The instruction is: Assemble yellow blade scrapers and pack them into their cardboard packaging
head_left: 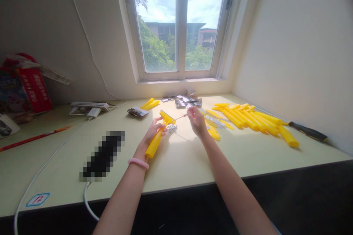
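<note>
My left hand (153, 130) is closed around a yellow scraper (154, 144), its wide head tilted up and its handle pointing down toward me. In my right hand (196, 121), closed as well, is a small screwdriver (179, 118), its thin shaft reaching left to the scraper's head. Whether the tip touches a screw is too small to tell. Just beneath the scraper head lies a pile of small silvery screws (172, 128) on the table (182, 169). Right of my right hand are several flat yellow scraper parts (214, 132).
Several yellow handles (245, 117) lie in a row at the right, beside a black-handled tool (309, 131). Dark packets (190, 101) sit below the window. Leftward are another packet (138, 112), a blurred-out dark object (103, 156) with a white cable, a power strip (89, 106) and a red stick (35, 137).
</note>
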Motion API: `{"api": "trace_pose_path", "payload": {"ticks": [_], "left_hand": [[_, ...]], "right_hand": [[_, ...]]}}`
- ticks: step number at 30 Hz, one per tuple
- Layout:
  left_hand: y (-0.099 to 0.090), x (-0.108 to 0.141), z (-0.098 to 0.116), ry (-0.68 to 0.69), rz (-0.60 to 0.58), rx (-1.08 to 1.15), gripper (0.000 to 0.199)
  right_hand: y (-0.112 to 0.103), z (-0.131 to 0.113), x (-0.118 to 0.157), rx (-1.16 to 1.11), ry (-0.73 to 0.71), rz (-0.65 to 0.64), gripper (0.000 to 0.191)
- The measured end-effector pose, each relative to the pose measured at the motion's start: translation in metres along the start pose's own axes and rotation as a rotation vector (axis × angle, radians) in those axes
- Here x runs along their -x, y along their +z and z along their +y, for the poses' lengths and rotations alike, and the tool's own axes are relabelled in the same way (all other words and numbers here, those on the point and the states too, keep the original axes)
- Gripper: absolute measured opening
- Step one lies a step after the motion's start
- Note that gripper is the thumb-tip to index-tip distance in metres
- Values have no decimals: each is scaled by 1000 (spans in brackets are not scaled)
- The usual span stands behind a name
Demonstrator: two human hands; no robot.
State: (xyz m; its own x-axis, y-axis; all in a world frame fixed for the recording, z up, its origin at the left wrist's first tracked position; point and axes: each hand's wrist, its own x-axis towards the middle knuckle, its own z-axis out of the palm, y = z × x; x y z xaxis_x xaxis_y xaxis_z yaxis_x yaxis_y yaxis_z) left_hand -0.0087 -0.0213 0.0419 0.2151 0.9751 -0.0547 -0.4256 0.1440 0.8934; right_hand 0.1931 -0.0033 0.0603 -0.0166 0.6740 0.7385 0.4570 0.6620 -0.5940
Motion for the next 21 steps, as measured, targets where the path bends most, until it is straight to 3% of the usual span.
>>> {"api": "trace_pose_path", "payload": {"ticks": [6,14,21], "left_hand": [[1,1,1,-3,-11,-1,52],[-2,-1,-1,-5,-3,-11,53],[0,1,1,8,-28,-10,53]], "right_hand": [[-1,-3,2,38,22,103,20],[2,3,1,7,40,-13,14],[0,-5,1,-24,-16,68,17]]}}
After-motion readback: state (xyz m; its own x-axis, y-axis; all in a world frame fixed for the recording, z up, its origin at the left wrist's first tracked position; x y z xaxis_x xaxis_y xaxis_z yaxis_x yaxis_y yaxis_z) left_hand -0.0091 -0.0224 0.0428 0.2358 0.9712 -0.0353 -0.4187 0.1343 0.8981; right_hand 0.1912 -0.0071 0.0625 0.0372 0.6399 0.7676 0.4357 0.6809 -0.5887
